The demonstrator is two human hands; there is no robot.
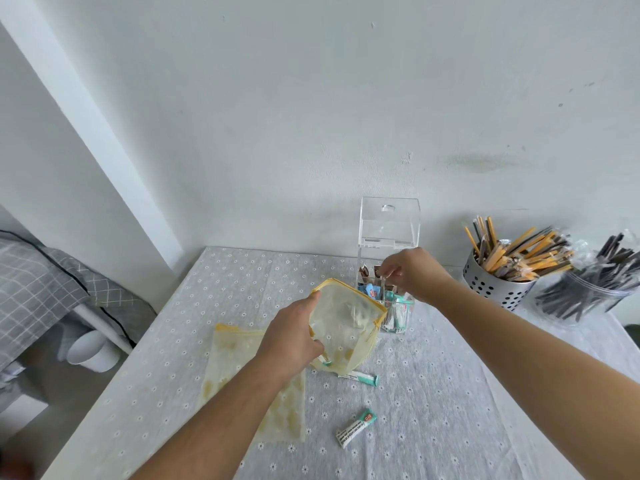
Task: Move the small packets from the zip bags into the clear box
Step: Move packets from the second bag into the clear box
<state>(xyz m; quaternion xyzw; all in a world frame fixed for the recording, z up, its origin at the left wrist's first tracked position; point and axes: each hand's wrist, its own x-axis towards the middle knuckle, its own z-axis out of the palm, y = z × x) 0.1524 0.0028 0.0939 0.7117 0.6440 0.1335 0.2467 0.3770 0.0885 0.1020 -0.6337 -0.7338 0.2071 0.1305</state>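
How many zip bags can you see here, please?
2: one zip bag gripped by the left hand in front of the clear box; the other zip bag lies flat on the table, partly under the left forearm.

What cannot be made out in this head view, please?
Head view: whether the right hand holds a packet over the clear box; its fingertips are motion-blurred.
Head view: what is inside the held zip bag; the left hand and cloudy plastic hide it.
Head view: print on the loose packet; too small.
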